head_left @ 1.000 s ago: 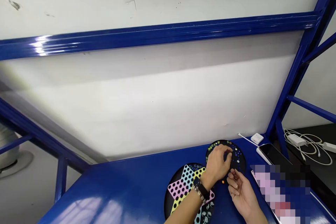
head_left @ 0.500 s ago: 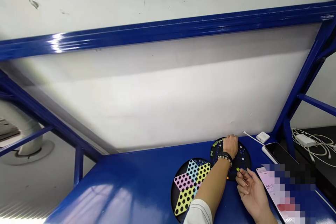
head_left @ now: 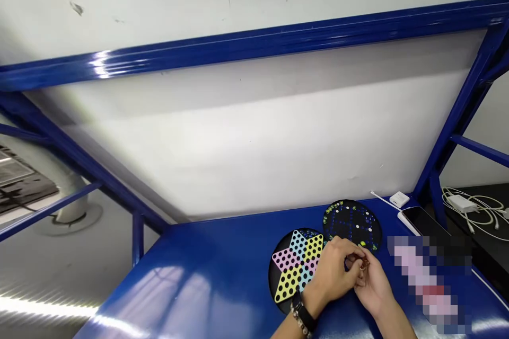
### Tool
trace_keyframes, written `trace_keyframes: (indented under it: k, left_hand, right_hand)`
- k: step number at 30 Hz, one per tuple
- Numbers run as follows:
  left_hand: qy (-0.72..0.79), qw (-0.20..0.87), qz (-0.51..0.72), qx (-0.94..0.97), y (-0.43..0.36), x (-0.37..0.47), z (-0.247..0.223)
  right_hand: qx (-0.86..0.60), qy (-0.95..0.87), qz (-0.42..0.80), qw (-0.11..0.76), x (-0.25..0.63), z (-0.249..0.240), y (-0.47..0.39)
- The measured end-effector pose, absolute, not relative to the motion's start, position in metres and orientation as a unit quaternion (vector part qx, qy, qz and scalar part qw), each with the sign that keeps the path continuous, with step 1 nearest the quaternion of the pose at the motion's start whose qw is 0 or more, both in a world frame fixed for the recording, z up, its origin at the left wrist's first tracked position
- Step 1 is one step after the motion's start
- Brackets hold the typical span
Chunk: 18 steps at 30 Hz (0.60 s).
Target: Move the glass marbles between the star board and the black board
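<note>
My left hand [head_left: 336, 267], with a black band and beads at the wrist, meets my right hand [head_left: 371, 280] just in front of a round black board [head_left: 344, 225]. The left thumb and fingers are pinched together over the curled fingers of the right. Something small and brownish shows between them, too small to name. The black board bears blue lines, white spots and several green marbles [head_left: 325, 220] along its rim. Under the left wrist lies a star-patterned Chinese checkers board [head_left: 290, 280], partly hidden, with blue marbles [head_left: 308, 233] at its far edge.
Right of the boards are a dark phone [head_left: 423, 222] on a white block, a white plug adapter [head_left: 399, 199] and a blurred-out area. White cables [head_left: 477, 206] lie farther right. A blue frame [head_left: 238, 47] with a white panel stands behind the blue table [head_left: 207, 265].
My left hand has come back from over the black board to my right hand, uncovering the board. The right hand's fingers have curled in. The view has shifted slightly.
</note>
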State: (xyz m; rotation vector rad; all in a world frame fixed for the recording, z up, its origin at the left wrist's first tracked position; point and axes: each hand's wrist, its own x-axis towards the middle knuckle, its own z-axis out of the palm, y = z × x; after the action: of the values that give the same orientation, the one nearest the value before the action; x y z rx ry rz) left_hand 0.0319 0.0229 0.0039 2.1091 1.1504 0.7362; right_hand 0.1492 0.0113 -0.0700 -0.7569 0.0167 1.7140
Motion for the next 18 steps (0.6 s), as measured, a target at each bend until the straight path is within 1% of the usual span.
trace_keyframes:
  k: [3, 7, 10, 15, 18]
  left_hand:
    - [0.464, 0.309, 0.340, 0.758, 0.003, 0.009, 0.000]
    - [0.507, 0.279, 0.381, 0.721, -0.020, -0.026, -0.006]
    - [0.527, 0.237, 0.374, 0.725, -0.042, -0.041, -0.013]
    - [0.569, 0.181, 0.331, 0.730, -0.077, -0.043, -0.037]
    - [0.585, 0.163, 0.366, 0.706, -0.090, -0.054, -0.051]
  right_hand:
    - [-0.326, 0.003, 0.762, 0.559, 0.141, -0.067, 0.007]
    - [-0.356, -0.100, 0.751, 0.547, 0.125, -0.056, -0.002]
    - [-0.383, -0.147, 0.763, 0.500, 0.101, -0.048, -0.016]
    - [-0.388, -0.120, 0.793, 0.455, 0.062, -0.039, -0.047]
    - [-0.393, -0.151, 0.800, 0.427, 0.057, -0.036, -0.052]
